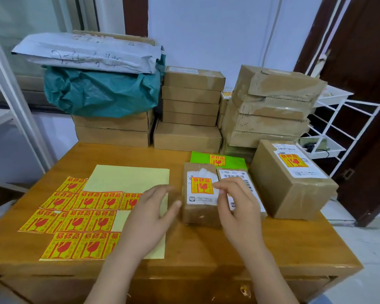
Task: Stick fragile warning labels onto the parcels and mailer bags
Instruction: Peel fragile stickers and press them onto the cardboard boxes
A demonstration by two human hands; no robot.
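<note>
A small taped brown parcel (198, 213) lies on the wooden desk (283, 244) with a red-and-yellow fragile label (201, 185) stuck on its top. My left hand (149, 218) is beside the parcel's left side, fingers relaxed, thumb touching the box. My right hand (239, 205) hovers over the parcel's right edge, fingertips at the label's right side. To the left lies a yellow backing sheet (127, 178) with several fragile labels (79, 216). Another small parcel (244, 176) lies partly under my right hand.
A bigger box (292, 189) with a fragile label sits at the right, a green mailer bag (228, 160) with a label behind. Stacks of cardboard boxes (191, 108) and grey and teal mailer bags (97, 84) line the back. A white wire rack (338, 132) stands right.
</note>
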